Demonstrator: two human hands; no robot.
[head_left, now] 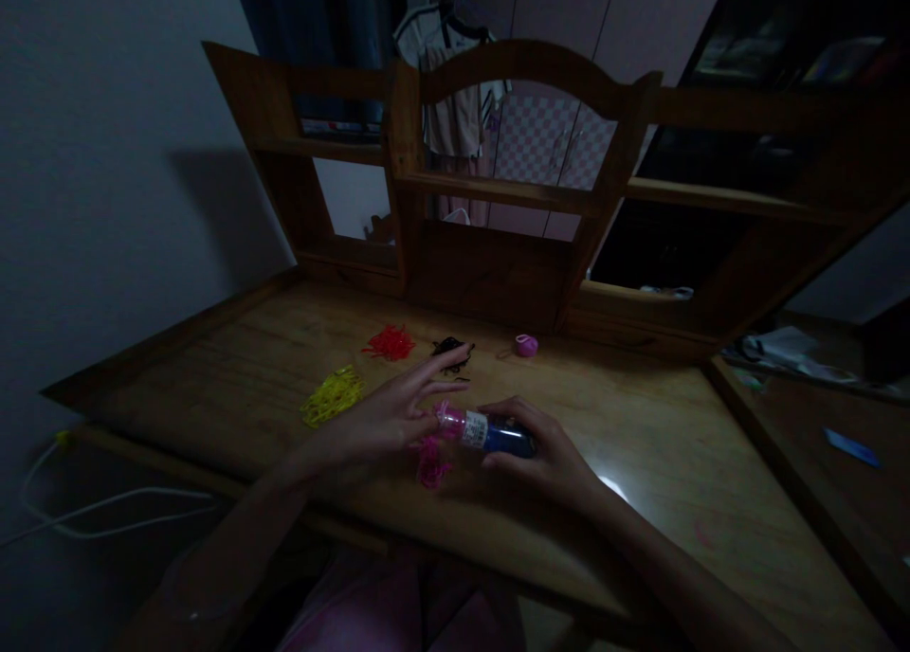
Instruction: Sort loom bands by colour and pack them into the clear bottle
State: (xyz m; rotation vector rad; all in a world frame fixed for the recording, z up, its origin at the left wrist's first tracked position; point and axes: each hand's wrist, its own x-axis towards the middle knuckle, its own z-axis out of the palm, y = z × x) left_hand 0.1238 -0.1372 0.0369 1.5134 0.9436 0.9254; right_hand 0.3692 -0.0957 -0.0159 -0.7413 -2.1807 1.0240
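My right hand [536, 443] is wrapped around a small clear bottle [475, 430] with a white label, lying nearly level above the desk. Dark blue shows at the bottle's right end and pink loops at its left end. My left hand [398, 410] has its fingers stretched out and spread, with the lower ones close to the pink end; whether they touch it I cannot tell. Below lies a pile of pink rubber bands [431, 464]. Farther off are yellow bands [333, 396], red bands [391, 343] and black bands [449, 353], the black partly behind my left fingers.
A small purple ball-like thing [526, 346] with a loop sits toward the back of the wooden desk [626, 415]. Behind it rises a wooden shelf frame [498, 192]. A white cable [120, 515] hangs at the left, and a blue card-like item [851, 446] lies at the right.
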